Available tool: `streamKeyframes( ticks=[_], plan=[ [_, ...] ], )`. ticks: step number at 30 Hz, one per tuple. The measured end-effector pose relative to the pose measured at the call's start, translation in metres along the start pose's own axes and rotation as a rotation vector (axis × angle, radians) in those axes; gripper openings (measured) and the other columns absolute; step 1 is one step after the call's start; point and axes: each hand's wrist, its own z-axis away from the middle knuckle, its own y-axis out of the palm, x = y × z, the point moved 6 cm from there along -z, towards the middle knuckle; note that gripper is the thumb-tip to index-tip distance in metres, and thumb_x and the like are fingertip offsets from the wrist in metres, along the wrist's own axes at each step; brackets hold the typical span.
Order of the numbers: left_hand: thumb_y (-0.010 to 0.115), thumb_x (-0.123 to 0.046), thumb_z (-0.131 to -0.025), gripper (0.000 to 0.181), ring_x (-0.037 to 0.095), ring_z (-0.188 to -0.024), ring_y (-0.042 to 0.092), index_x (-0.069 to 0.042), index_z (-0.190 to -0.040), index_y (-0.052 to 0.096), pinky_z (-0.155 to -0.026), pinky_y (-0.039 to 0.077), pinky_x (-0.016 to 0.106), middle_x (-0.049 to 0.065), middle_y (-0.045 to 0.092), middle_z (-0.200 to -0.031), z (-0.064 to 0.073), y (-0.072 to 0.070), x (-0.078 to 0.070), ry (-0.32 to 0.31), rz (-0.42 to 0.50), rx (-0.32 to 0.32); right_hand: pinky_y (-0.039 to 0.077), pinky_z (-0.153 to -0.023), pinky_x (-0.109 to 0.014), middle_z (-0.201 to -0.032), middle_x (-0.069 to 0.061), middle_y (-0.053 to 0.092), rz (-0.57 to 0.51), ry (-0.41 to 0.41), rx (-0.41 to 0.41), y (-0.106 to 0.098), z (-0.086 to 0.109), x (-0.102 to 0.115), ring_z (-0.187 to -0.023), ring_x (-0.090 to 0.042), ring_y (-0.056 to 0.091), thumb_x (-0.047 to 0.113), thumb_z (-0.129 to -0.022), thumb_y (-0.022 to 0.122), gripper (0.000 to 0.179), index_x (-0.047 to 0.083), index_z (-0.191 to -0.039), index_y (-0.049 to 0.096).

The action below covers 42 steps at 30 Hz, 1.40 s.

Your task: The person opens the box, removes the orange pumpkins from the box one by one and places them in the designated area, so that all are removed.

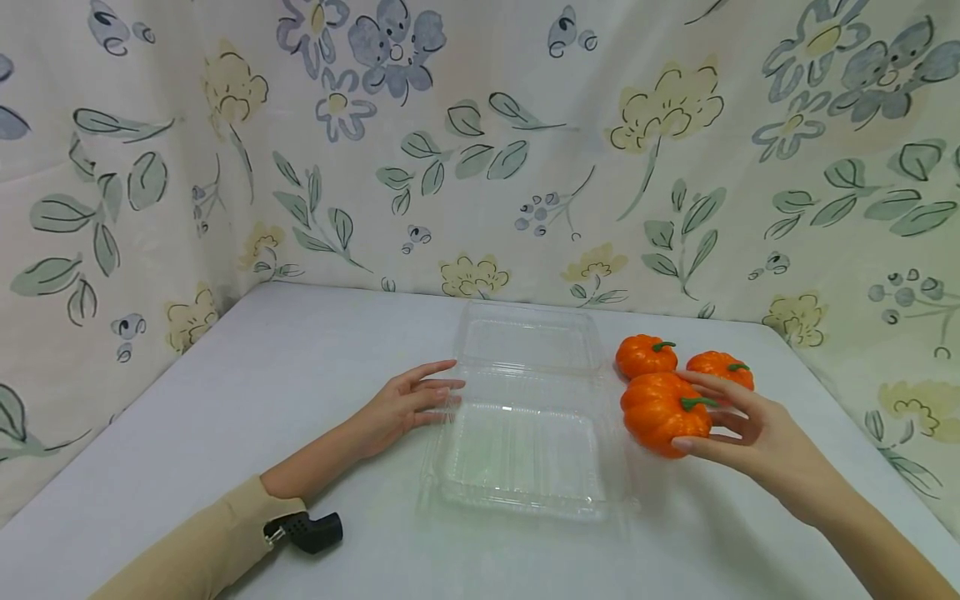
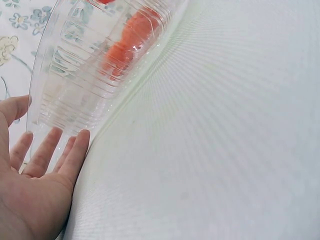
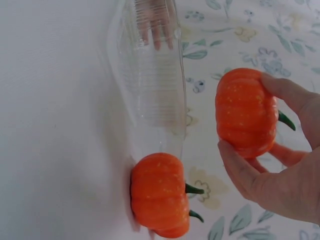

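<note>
A small orange pumpkin (image 1: 660,415) with a green stem is pinched between the thumb and fingers of my right hand (image 1: 772,442). In the right wrist view this pumpkin (image 3: 246,112) is raised above the table. Two more pumpkins, one on the left (image 1: 643,357) and one on the right (image 1: 722,367), sit just behind it. My left hand (image 1: 412,404) reaches to the left edge of a clear plastic clamshell box (image 1: 525,450), its fingers loosely extended right at the rim. The box lies unfolded, with its lid (image 1: 528,337) laid back toward the curtain.
The white table (image 1: 322,333) ends at a floral curtain (image 1: 480,150) behind and at both sides. A black wrist-camera mount (image 1: 311,532) juts from the beige left sleeve (image 1: 217,542) close to the tabletop.
</note>
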Motion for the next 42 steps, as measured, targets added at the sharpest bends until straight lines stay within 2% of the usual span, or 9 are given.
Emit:
streamKeyframes(
  ticks=[5,9,15,18,23,30,33,36,42],
  plan=[
    [0.056,-0.011,-0.109,0.063,0.029,-0.134,0.061,-0.003,-0.165,0.029,-0.106,0.057,0.036,0.027,0.045,-0.161,0.0,0.0,0.0,0.0,0.001,0.0,0.061,-0.082,-0.022,-0.143,0.026,0.052,-0.008,-0.02,-0.012,-0.005,0.0,-0.002,-0.108,-0.001,0.066,0.008,-0.094,0.08,0.073,0.021,-0.159,0.048],
    [0.056,-0.012,-0.109,0.064,0.029,-0.135,0.06,-0.002,-0.165,0.028,-0.107,0.056,0.037,0.027,0.045,-0.161,-0.001,0.0,0.0,0.004,-0.008,0.003,0.061,-0.083,-0.021,-0.144,0.024,0.05,0.002,0.0,-0.012,-0.009,-0.001,-0.006,-0.109,0.005,0.064,0.01,-0.095,0.08,0.073,0.022,-0.159,0.048],
    [0.055,-0.01,-0.109,0.062,0.029,-0.136,0.059,-0.004,-0.165,0.03,-0.106,0.056,0.037,0.025,0.046,-0.161,-0.001,0.0,0.0,-0.007,-0.002,-0.007,0.06,-0.084,-0.019,-0.158,0.001,0.04,0.034,0.064,0.001,-0.013,-0.004,-0.013,-0.11,0.012,0.058,0.018,-0.097,0.079,0.074,0.022,-0.161,0.044],
    [0.055,-0.01,-0.109,0.062,0.03,-0.137,0.059,-0.005,-0.165,0.03,-0.106,0.056,0.037,0.024,0.046,-0.161,0.0,0.0,-0.001,-0.008,0.0,-0.011,0.059,-0.084,-0.019,-0.161,-0.005,0.037,0.042,0.066,0.003,-0.014,-0.005,-0.013,-0.111,0.012,0.058,0.019,-0.097,0.079,0.074,0.022,-0.162,0.043],
    [0.055,-0.01,-0.109,0.063,0.031,-0.137,0.059,-0.004,-0.166,0.029,-0.107,0.056,0.037,0.024,0.047,-0.16,0.001,0.0,-0.002,-0.009,-0.002,-0.015,0.059,-0.084,-0.018,-0.159,0.001,0.04,0.058,0.062,-0.003,-0.017,-0.006,-0.013,-0.11,0.012,0.058,0.02,-0.097,0.079,0.073,0.024,-0.161,0.044],
    [0.055,-0.01,-0.109,0.062,0.03,-0.137,0.058,-0.005,-0.166,0.029,-0.107,0.056,0.037,0.024,0.046,-0.161,0.001,0.0,-0.001,-0.013,0.002,-0.015,0.059,-0.082,-0.018,-0.146,0.022,0.047,0.062,0.028,-0.019,-0.023,-0.006,-0.012,-0.108,0.007,0.061,0.016,-0.097,0.079,0.071,0.028,-0.159,0.048],
    [0.055,-0.01,-0.109,0.063,0.03,-0.138,0.058,-0.005,-0.166,0.029,-0.107,0.056,0.037,0.024,0.046,-0.161,0.0,0.0,-0.001,-0.012,0.003,-0.014,0.059,-0.082,-0.018,-0.144,0.026,0.048,0.061,0.02,-0.021,-0.026,-0.006,-0.012,-0.108,0.005,0.062,0.015,-0.097,0.078,0.07,0.028,-0.159,0.048],
    [0.055,-0.01,-0.109,0.063,0.03,-0.138,0.058,-0.005,-0.166,0.029,-0.107,0.056,0.037,0.024,0.045,-0.161,0.001,0.0,-0.001,-0.014,0.004,-0.016,0.058,-0.082,-0.016,-0.145,0.023,0.046,0.065,0.04,-0.021,-0.029,-0.007,-0.017,-0.107,0.007,0.061,0.016,-0.098,0.078,0.071,0.026,-0.16,0.046],
    [0.055,-0.009,-0.109,0.063,0.031,-0.138,0.057,-0.004,-0.166,0.028,-0.107,0.056,0.037,0.025,0.045,-0.162,0.001,0.0,-0.002,-0.013,0.006,-0.016,0.054,-0.084,-0.012,-0.156,0.002,0.041,0.086,0.096,-0.013,-0.035,-0.009,-0.026,-0.11,0.017,0.053,0.022,-0.099,0.076,0.073,0.025,-0.163,0.041]
  ],
)
